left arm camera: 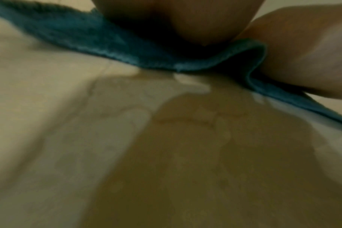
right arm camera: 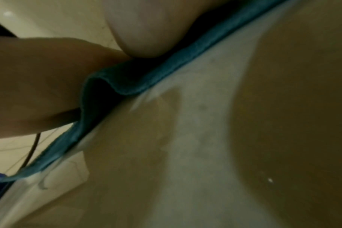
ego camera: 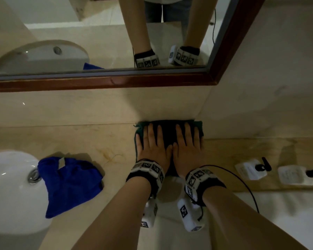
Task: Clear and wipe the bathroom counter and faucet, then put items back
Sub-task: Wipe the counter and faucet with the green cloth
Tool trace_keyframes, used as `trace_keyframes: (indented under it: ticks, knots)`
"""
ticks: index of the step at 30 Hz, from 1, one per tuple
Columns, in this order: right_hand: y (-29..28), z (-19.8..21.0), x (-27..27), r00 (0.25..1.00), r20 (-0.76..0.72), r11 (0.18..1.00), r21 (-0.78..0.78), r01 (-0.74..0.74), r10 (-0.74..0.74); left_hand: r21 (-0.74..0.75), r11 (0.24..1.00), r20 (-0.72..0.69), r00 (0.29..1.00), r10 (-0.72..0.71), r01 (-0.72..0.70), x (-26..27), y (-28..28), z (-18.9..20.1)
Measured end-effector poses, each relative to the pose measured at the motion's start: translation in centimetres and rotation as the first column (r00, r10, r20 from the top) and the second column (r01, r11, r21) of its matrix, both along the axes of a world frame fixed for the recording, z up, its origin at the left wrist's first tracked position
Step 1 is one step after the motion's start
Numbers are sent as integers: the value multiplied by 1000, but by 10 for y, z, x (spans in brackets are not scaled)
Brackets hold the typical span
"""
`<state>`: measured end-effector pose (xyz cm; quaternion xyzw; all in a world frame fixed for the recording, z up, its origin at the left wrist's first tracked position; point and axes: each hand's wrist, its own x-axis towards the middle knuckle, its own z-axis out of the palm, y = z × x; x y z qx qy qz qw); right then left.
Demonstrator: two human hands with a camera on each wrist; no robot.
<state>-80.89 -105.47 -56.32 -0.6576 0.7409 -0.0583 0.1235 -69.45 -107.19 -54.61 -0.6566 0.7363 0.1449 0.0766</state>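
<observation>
Hands, left hand (ego camera: 152, 148) and right hand (ego camera: 188, 147), press flat-fingered on fuzzy teal cloth (ego camera: 168, 130) over glossy beige counter (ego camera: 79, 139).

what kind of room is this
Most likely a bathroom: a white sink basin set in a beige stone counter, with a wood-framed mirror on the wall above it.

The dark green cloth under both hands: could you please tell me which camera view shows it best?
The head view: the dark green cloth lies flat on the counter against the wall, with the left hand and right hand pressed on it. Both wrist views show only its blurred near edge.
</observation>
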Motion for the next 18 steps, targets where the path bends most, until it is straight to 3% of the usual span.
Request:
trace_keyframes:
  ticks: [6,18]
  knots:
    - [20,-1,4,999,-53,1000,15,-11,12,-7,999,23,999,-31,31,7,10,2]
    - [87,1,18,999,-36,998,54,-32,34,-14,1000,34,999,17,-16,22,82,0]
